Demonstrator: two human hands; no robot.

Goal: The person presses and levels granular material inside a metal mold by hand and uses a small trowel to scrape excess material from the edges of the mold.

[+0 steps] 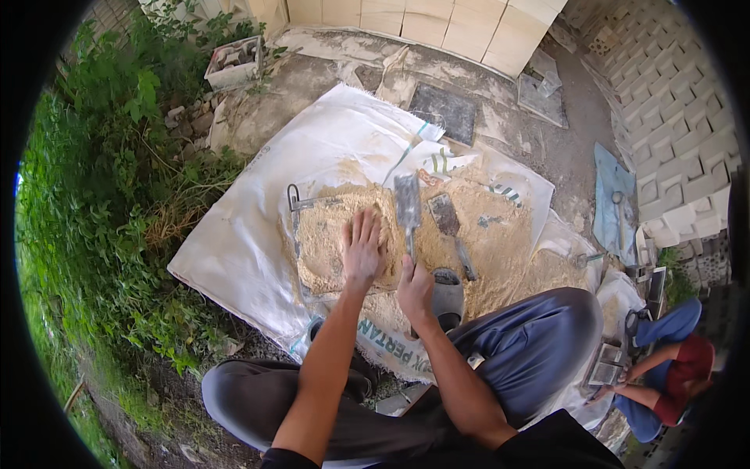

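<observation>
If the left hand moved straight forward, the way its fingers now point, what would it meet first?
The left hand would likely meet more of the loose, pale tan powder beneath it, just ahead; how high it heaps there is unclear.

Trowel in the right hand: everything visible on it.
The trowel has a long, roughly rectangular grey blade, apparently metal, with paler smears, and a narrow neck. The right hand grips its mostly hidden handle; the blade points forward, right of the left hand. Whether it touches the tan powder is unclear.
</observation>
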